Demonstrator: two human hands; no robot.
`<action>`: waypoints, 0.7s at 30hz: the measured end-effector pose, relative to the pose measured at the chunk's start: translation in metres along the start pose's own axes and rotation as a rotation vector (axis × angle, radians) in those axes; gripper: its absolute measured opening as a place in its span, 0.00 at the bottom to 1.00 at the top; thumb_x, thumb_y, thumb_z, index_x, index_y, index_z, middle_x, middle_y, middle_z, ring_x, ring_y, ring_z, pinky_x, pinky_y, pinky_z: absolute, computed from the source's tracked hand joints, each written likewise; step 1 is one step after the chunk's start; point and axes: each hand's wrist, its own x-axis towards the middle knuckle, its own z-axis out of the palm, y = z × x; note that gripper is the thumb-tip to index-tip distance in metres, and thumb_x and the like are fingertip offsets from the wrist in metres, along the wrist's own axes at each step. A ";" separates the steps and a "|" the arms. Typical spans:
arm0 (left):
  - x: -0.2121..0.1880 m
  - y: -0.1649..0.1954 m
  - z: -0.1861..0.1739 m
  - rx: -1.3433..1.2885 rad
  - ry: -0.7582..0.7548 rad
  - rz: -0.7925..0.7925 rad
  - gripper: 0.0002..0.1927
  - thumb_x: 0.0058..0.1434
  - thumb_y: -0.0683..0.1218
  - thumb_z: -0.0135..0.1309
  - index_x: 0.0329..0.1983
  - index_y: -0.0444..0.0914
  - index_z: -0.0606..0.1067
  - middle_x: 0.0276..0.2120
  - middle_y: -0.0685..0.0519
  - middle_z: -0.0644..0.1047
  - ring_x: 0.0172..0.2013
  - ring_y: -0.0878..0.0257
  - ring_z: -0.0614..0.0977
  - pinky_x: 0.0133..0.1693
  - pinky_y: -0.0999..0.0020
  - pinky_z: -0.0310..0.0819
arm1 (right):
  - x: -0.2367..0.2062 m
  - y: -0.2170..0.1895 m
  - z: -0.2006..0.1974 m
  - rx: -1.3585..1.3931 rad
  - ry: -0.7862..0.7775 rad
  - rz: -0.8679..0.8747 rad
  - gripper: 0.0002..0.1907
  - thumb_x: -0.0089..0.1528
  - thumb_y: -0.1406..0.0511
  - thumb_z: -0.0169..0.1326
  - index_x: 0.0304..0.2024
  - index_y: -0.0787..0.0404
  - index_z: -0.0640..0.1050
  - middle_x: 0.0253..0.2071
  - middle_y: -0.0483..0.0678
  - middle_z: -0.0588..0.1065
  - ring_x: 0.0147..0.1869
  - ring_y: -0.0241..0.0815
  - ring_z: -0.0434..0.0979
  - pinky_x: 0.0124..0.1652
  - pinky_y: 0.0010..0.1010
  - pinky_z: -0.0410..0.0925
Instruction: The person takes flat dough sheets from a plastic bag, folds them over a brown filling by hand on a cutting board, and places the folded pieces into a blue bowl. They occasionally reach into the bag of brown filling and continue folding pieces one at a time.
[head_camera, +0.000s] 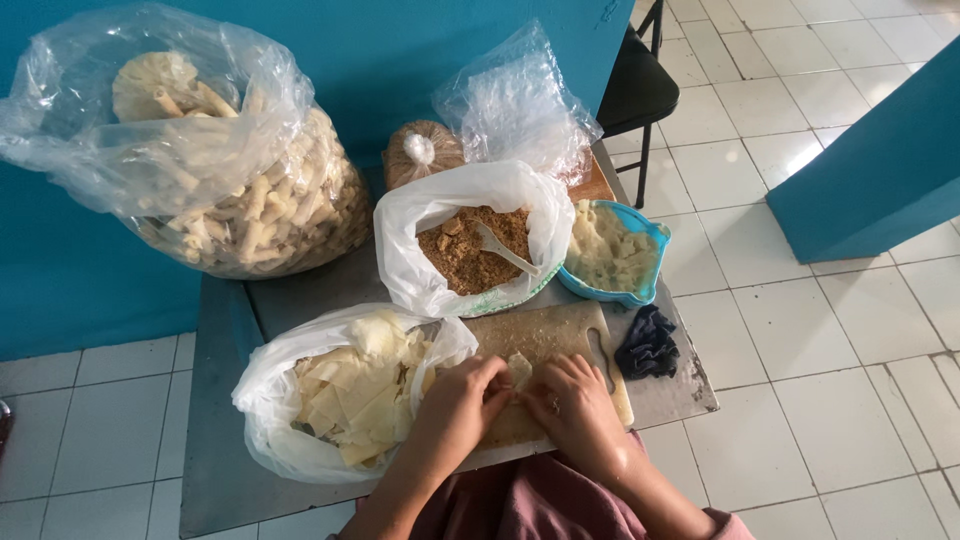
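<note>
Rolling a filled wrapper, by the look of it, on the cutting board (545, 345). Left of the board, a white bag of pale wrapper sheets (350, 395). On the board's near half, left hand (455, 405) curled, fingers (487, 378) narrow, pinching the small dough piece (520, 370); right hand (578, 405) likewise cupped against it, grip probably closed, though partly hidden. Beyond the board, bag of brown crumb filling (470, 250) with a spoon; right of that, blue bowl of pale paste (612, 255). Next: tuck and roll evenly, without tearing.
</note>
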 end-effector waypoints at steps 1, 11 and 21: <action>-0.001 -0.002 0.000 -0.006 -0.013 0.002 0.06 0.57 0.41 0.62 0.37 0.35 0.78 0.34 0.47 0.79 0.36 0.49 0.83 0.38 0.55 0.76 | 0.002 0.001 -0.001 0.040 -0.001 -0.014 0.07 0.56 0.63 0.61 0.34 0.59 0.79 0.37 0.47 0.76 0.47 0.51 0.73 0.48 0.39 0.66; -0.009 -0.005 -0.002 0.155 0.009 0.208 0.07 0.59 0.41 0.58 0.39 0.33 0.79 0.38 0.47 0.78 0.40 0.51 0.82 0.41 0.57 0.76 | 0.000 0.005 -0.005 -0.071 0.013 -0.287 0.10 0.59 0.65 0.58 0.42 0.60 0.80 0.42 0.50 0.76 0.47 0.51 0.73 0.47 0.40 0.65; 0.021 -0.017 0.004 0.182 -0.187 -0.016 0.09 0.59 0.48 0.60 0.33 0.36 0.78 0.34 0.45 0.80 0.39 0.46 0.82 0.41 0.52 0.74 | 0.006 -0.002 0.000 0.026 -0.046 0.091 0.06 0.58 0.65 0.60 0.34 0.61 0.78 0.37 0.50 0.75 0.47 0.53 0.74 0.48 0.41 0.67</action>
